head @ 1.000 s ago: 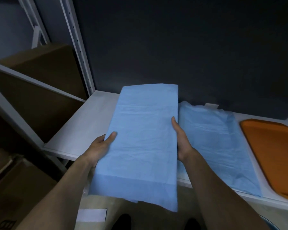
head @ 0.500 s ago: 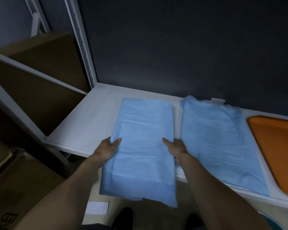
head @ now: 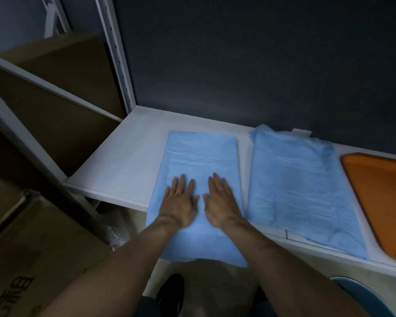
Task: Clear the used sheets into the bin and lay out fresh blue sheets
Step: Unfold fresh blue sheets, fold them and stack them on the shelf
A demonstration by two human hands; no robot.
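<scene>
A folded blue sheet (head: 201,154) lies on the white shelf (head: 124,165), its near end hanging over the front edge. My left hand (head: 181,202) and my right hand (head: 220,202) press flat on it side by side, fingers straight and pointing away from me. To the right a second blue sheet (head: 295,179) lies flat on the same shelf, slightly rumpled at its far end.
An orange tray (head: 380,193) sits at the shelf's right end. Cardboard boxes (head: 37,248) stand at the left, behind a white metal upright (head: 114,53). A blue round rim (head: 366,296) shows at the bottom right on the floor. A dark wall backs the shelf.
Both hands have let go of the sheet's sides and moved onto its top, palms flat. The sheet came down from the air onto the shelf.
</scene>
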